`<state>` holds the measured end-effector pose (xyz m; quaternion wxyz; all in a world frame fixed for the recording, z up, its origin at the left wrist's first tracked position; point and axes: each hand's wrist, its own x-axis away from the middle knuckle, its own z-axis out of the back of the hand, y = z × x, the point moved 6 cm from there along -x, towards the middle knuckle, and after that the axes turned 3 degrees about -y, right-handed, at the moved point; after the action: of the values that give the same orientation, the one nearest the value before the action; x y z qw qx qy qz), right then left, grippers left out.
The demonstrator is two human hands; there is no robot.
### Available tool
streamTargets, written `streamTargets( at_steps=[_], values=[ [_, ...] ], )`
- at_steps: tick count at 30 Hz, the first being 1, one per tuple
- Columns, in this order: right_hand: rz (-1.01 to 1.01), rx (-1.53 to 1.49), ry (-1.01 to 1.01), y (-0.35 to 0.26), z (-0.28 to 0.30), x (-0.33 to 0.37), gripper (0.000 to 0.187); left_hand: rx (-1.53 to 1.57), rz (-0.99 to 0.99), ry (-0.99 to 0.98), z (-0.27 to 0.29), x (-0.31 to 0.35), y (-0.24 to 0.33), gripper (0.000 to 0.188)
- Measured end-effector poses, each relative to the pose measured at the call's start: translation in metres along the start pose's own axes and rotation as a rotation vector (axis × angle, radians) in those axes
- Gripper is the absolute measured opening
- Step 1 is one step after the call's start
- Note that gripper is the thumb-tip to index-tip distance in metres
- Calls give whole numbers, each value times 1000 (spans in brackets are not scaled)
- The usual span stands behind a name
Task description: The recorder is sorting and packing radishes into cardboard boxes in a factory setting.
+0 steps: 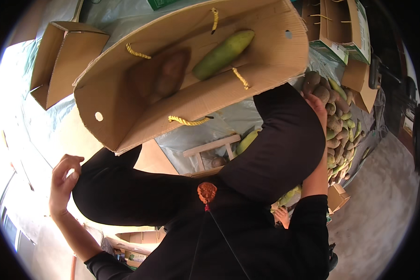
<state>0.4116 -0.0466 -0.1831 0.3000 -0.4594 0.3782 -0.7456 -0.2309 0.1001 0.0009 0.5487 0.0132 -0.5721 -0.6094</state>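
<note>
In front of me an open cardboard box (144,116) with yellow rope handles holds one long green vegetable (224,53), which looks like a radish or gourd. Beside my left knee, my left hand (65,181) is raised with fingers loosely bent, thumb and forefinger apart, and nothing in it. My right hand (316,106) reaches past my right knee to a heap of brown tubers and green vegetables (338,135). It is nearest to a brown tuber (321,93) at the heap's edge; the knee and heap partly hide its fingers.
Another open carton (74,60) stands at the far left. Cartons with green printing (336,28) stand at the far right. A small wooden stool (212,147) is between my legs. Behind my right arm another person's hand (281,216) shows near green vegetables.
</note>
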Motion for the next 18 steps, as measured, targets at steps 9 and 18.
streamTargets(
  at_steps=[9, 18],
  values=[
    [-47, 95, 48, -30, -34, 13, 22, 94, 74, 109, -3, 1, 12, 30],
    [81, -143, -212, -48, -90, -5, 19, 284, 92, 124, -10, -1, -17, 20]
  ],
)
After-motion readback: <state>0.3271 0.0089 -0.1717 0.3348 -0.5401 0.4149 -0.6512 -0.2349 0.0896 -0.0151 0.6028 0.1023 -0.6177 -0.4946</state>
